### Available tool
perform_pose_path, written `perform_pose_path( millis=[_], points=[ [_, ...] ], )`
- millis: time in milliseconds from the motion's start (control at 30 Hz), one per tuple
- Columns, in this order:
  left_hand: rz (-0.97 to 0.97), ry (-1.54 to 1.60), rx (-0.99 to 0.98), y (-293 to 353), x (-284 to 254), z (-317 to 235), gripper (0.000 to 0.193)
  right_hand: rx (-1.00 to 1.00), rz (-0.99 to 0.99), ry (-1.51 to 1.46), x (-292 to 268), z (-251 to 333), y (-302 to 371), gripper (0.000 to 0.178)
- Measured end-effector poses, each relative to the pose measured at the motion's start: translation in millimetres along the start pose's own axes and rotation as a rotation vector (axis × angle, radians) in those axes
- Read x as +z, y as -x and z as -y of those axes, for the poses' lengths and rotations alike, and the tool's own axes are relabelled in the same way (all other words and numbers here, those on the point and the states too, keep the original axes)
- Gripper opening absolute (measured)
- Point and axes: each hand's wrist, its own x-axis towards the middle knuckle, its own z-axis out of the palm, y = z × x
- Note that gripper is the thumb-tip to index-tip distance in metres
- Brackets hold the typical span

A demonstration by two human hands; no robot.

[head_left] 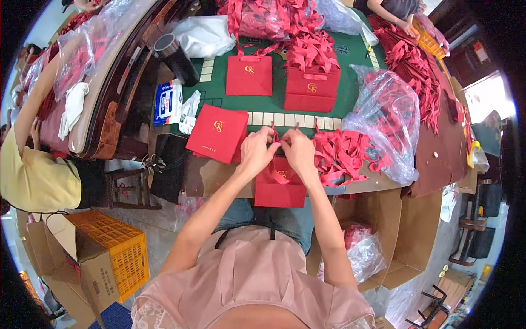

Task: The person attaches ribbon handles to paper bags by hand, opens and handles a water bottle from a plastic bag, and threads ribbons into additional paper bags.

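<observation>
A small red gift bag (279, 193) with a gold emblem lies at the table's near edge, in front of my body. Above its top, my left hand (258, 149) and my right hand (297, 153) meet, each with thumb and fingers pinched on a red ribbon (275, 137) that loops down over the bag. To the left lies a stack of flat red bags (215, 131). Just right of my right hand sits a heap of red ribbons (342, 156). My fingers hide part of the ribbon and the bag's top edge.
Farther back on the green table (219, 90) stand a red bag (249, 75), a row of bags with ribbon handles (311, 88) and a dark tumbler (176, 57). A wipes pack (167, 102) lies left; a clear plastic bag of ribbons (386, 120) sits right. Other people work on both sides.
</observation>
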Motion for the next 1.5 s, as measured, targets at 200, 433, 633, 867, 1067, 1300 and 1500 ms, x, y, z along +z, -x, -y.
perform_pose_path(
  millis=[200, 433, 633, 867, 1067, 1300, 1500],
  points=[
    [-0.113, 0.092, -0.01, 1, 6, 8, 0.03, 0.155, -0.037, -0.353, -18, 8, 4, 0.012],
    [-0.072, 0.348, -0.121, 6, 5, -6, 0.028, 0.184, 0.08, -0.619, -21, 8, 6, 0.021],
    [-0.097, 0.32, -0.031, 7, 7, -7, 0.026, 0.224, 0.138, -0.712, -21, 4, 3, 0.019],
    [-0.196, 0.178, 0.141, 20, -3, -4, 0.027, 0.228, 0.113, -0.83, -31, -2, 5, 0.013],
    [0.103, 0.604, -0.141, 44, -16, 10, 0.049, 0.317, -0.044, -0.944, -48, -15, -1, 0.012],
    [0.291, 0.882, -0.029, 71, -23, 2, 0.067, 0.353, -0.11, -0.927, -45, -9, -16, 0.014],
    [0.335, 0.562, 0.017, 83, -48, -3, 0.071, 0.377, -0.126, -0.836, -48, -13, -25, 0.016]
  ],
)
